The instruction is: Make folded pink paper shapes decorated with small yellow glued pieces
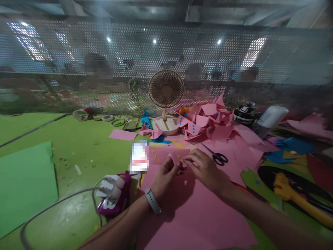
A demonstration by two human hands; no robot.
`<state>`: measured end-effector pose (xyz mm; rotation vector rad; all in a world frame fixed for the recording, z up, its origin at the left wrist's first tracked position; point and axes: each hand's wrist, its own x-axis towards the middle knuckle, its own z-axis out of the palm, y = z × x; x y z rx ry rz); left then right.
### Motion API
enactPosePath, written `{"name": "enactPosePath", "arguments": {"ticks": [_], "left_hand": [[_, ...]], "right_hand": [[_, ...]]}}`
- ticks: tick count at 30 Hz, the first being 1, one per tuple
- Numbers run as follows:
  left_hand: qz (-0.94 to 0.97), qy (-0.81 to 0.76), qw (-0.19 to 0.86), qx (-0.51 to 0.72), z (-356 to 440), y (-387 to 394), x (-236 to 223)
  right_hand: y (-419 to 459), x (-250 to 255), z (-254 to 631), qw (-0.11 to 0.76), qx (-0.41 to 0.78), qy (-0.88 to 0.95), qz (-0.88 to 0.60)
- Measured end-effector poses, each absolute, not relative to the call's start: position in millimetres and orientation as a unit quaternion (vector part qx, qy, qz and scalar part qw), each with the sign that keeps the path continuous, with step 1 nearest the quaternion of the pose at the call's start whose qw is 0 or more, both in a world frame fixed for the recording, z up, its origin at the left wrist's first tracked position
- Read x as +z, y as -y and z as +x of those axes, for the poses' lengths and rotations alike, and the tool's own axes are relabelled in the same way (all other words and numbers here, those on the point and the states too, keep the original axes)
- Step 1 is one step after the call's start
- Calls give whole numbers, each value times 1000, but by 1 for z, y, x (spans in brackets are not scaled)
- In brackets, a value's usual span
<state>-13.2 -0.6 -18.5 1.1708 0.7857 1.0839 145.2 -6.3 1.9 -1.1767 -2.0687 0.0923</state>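
Note:
My left hand, with a pale watch band on its wrist, is closed on a small folded piece of pink paper. My right hand meets it from the other side, thumb and forefinger pinched at a tiny yellow paper piece. Both hands are above a large pink sheet. Just beyond them lies a pink strip dotted with small yellow bits. Black-handled scissors rest on pink paper to the right of my right hand.
A fan stands at the back, beside a heap of folded pink paper shapes. Left of my hands are a bright blurred screen on a cable and a purple power strip with plugs. A yellow-handled tool lies at right.

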Motion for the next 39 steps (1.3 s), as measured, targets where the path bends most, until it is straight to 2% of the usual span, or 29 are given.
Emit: {"name": "enactPosePath", "arguments": {"ticks": [30,34,39], "left_hand": [[476,-352,641,488,-13,4,-13],[483,-344,647,480,-14,4,-13],[490,-341,639,484,-12,4,-14]], "right_hand": [[5,4,146,385,33,799,-460],[4,6,148,411,8,781,-471],[2,6,149,432,37,763,-480]]}}
